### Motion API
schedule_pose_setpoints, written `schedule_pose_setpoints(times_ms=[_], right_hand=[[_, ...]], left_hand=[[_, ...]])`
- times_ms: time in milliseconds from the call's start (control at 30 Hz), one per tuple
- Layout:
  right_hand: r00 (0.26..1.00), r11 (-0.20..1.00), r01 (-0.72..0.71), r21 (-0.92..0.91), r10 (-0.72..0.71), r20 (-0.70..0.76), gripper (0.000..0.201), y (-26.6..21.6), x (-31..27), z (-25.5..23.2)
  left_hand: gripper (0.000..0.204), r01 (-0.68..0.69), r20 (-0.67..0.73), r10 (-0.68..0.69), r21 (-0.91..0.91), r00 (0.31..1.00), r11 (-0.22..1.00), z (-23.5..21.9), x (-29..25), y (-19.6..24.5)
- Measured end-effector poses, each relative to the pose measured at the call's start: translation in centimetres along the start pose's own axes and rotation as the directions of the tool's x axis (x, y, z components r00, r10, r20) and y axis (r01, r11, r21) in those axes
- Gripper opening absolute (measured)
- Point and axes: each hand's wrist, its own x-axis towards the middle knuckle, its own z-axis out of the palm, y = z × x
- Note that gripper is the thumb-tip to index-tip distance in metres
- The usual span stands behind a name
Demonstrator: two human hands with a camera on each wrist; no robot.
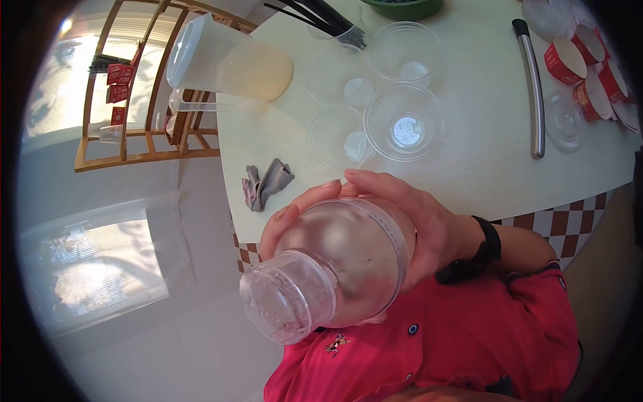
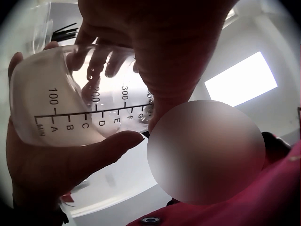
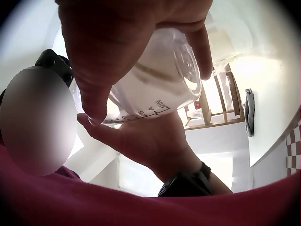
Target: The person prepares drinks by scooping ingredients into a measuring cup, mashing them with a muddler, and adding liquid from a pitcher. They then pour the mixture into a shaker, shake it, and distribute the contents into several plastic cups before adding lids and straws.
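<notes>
A clear plastic cocktail shaker (image 1: 341,258) with a domed cap (image 1: 284,295) is held up in both hands, tilted, in front of the red shirt (image 1: 455,335). Black measuring marks run along its side in the left wrist view, with pale cloudy liquid inside. My right hand (image 1: 429,224) grips the body toward its base, fingers spread round it. From the other side my left hand (image 2: 160,42) holds it nearer the cap end, fingers curved over the wall. Much of the left hand is hidden behind the shaker in the head view.
On the white table (image 1: 482,141) stand several clear cups (image 1: 434,124), a jug of yellowish liquid (image 1: 258,63) and black straws (image 1: 321,17). A grey cloth (image 1: 269,184) lies near the edge. Farther right are a metal muddler (image 1: 534,94), a clear lid (image 1: 564,120) and red paper cups (image 1: 562,60).
</notes>
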Motion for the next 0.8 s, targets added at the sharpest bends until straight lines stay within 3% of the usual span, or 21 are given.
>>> schedule_pose_setpoints(times_ms=[33, 133, 267, 333, 367, 467, 533, 600, 700, 800], right_hand=[[1.0, 1.0, -0.008, -0.017, 0.009, 0.017, 0.116, -0.1, 0.2, -0.1], [0.999, 0.999, -0.038, -0.024, 0.038, 0.008, 0.114, -0.6, -0.6, 0.3], [0.999, 0.997, -0.044, -0.064, 0.044, 0.002, 0.113, -1.0, 0.0, 0.6], [0.996, 0.995, -0.089, -0.054, 0.089, -0.003, 0.112, -0.2, 0.5, 0.5], [0.995, 0.993, -0.099, -0.063, 0.1, 0.014, 0.115, -0.4, 0.3, 0.4], [0.995, 0.993, -0.083, -0.079, 0.086, 0.042, 0.117, -0.8, -0.1, 0.3], [0.998, 0.998, -0.051, -0.046, 0.052, 0.023, 0.111, -0.9, -0.3, 0.6], [0.998, 0.997, -0.054, -0.055, 0.057, 0.039, 0.11, -0.5, 0.6, 0.8], [0.995, 0.996, -0.069, -0.051, 0.072, 0.07, 0.111, -0.3, 1.3, 1.3], [0.989, 0.993, -0.1, -0.068, 0.106, 0.1, 0.116, -0.6, 0.6, 0.9]], left_hand=[[0.113, 0.007, -0.012, -0.007, -0.044, 1.0, 0.999, -0.5, -0.2, -0.3], [0.122, -0.083, 0.153, 0.082, 0.001, 0.985, 0.997, 0.0, 1.5, -0.1], [0.132, 0.134, 0.01, -0.135, -0.196, 0.991, 0.971, -0.2, 1.3, 0.9], [0.131, 0.137, 0.027, -0.134, -0.131, 0.991, 0.982, -0.2, 1.1, 0.5], [0.127, 0.077, 0.071, -0.076, -0.011, 0.995, 0.997, -0.1, 1.5, -0.3], [0.124, 0.0, 0.215, -0.012, 0.053, 0.976, 0.999, -0.4, 2.0, 0.3], [0.129, -0.128, 0.233, 0.132, -0.031, 0.963, 0.991, -0.1, 1.7, -0.8], [0.115, -0.127, 0.185, 0.13, -0.025, 0.974, 0.992, 0.4, 1.8, 0.0], [0.078, 0.027, 0.056, -0.026, -0.01, 0.998, 1.0, 0.5, 2.1, 1.9], [0.068, 0.09, -0.038, -0.097, -0.149, 0.995, 0.985, 0.3, 0.7, 1.3]])
